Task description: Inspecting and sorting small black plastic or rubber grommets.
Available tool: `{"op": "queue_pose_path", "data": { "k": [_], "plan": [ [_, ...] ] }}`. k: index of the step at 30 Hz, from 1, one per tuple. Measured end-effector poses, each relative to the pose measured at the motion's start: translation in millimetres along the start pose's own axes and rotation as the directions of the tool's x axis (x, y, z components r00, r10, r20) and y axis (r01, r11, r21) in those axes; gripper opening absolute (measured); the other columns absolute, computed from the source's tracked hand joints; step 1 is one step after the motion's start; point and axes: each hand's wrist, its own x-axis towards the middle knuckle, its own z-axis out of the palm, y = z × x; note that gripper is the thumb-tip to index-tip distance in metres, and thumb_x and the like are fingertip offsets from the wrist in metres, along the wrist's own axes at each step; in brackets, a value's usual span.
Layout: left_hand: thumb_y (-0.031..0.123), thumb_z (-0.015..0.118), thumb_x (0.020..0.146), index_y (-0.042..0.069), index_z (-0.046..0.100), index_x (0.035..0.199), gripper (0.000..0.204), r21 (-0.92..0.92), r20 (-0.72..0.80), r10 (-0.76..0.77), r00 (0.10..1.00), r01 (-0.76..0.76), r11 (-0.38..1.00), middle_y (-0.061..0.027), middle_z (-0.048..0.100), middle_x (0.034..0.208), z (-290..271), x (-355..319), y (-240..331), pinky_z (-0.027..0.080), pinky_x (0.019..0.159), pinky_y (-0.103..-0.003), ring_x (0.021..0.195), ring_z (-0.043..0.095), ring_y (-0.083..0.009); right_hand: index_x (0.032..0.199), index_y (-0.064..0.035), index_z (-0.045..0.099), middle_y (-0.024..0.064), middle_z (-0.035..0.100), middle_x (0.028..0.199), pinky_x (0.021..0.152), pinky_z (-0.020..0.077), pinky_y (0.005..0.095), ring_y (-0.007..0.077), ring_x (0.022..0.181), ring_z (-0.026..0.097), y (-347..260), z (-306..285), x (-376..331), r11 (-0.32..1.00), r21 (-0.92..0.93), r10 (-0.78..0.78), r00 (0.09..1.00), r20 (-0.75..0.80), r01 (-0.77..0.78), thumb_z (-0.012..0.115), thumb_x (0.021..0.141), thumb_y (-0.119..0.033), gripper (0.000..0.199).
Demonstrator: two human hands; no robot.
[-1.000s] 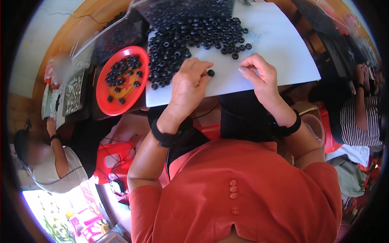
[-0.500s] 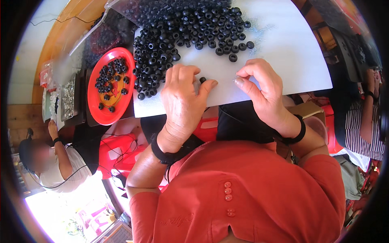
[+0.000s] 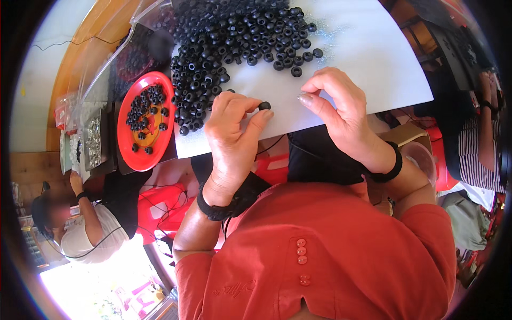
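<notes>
1. The left hand (image 3: 232,128) has one black bead (image 3: 264,106) at its thumb and fingertips, above a white board (image 3: 368,80).
2. The right hand (image 3: 341,109) is near it, thumb and forefinger tips close together; anything between them is too small to tell.
3. A heap of black beads (image 3: 197,80) covers the board's far left part.
4. Just left of the board, a red plate (image 3: 126,144) holds more beads.
5. A person in a white shirt (image 3: 93,234) sits farther left.

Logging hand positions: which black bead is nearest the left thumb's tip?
The lone black bead at the left hand, set apart from the heap on the white board and the beads in the red tray.
</notes>
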Motion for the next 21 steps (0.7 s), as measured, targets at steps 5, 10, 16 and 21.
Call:
{"op": "queue_pose_path", "data": {
  "k": [5, 10, 16, 21],
  "plan": [
    [-0.001, 0.079, 0.082, 0.001, 0.071, 0.099, 0.019, -0.483, 0.146, -0.251, 0.957, 0.29, 0.826, -0.0016, 0.065, 0.089, -11, -1, 13, 0.048, 0.063, -0.023, 0.073, 0.059, -0.0068, 0.094, -0.0008, 0.06, 0.0072, 0.062, 0.082, 0.071, 0.048, 0.0277, 0.0152, 0.077, 0.059, -22, 10, 2, 0.92, 0.33, 0.208, 0.977, 0.052, -0.213, 0.069, 0.09, -0.001, 0.009],
    [-0.003, 0.078, 0.082, 0.0, 0.071, 0.102, 0.021, -0.693, 0.202, -0.278, 0.939, 0.337, 0.637, -0.0021, 0.068, 0.087, -7, 1, 18, 0.045, 0.057, -0.019, 0.068, 0.057, -0.0045, 0.098, 0.0002, 0.059, 0.0046, 0.063, 0.084, 0.07, 0.0487, 0.0241, 0.009, 0.077, 0.057, -34, 34, 8, 0.836, 0.487, 0.245, 0.966, 0.082, -0.254, 0.065, 0.095, -0.001, 0.007],
    [-0.003, 0.075, 0.084, -0.001, 0.071, 0.103, 0.02, -0.72, 0.194, -0.287, 0.938, 0.335, 0.608, -0.0034, 0.067, 0.085, -11, -5, 7, 0.046, 0.057, -0.021, 0.068, 0.058, -0.0069, 0.096, 0.0003, 0.058, 0.0046, 0.064, 0.084, 0.069, 0.0492, 0.0245, 0.0089, 0.075, 0.059, -38, 39, 12, 0.923, 0.338, 0.157, 0.982, 0.1, -0.182, 0.065, 0.095, -0.001, 0.007],
    [0.006, 0.071, 0.09, -0.004, 0.068, 0.108, 0.021, -0.853, 0.252, -0.325, 0.912, 0.368, 0.37, -0.0103, 0.069, 0.09, -13, -4, -2, 0.048, 0.058, -0.025, 0.071, 0.063, -0.0172, 0.097, 0.0011, 0.057, 0.0034, 0.064, 0.085, 0.069, 0.0492, 0.0237, 0.0071, 0.078, 0.06, -40, 44, 8, 0.815, 0.502, 0.298, 0.952, 0.066, -0.29, 0.064, 0.097, -0.002, 0.008]
  ]
}}
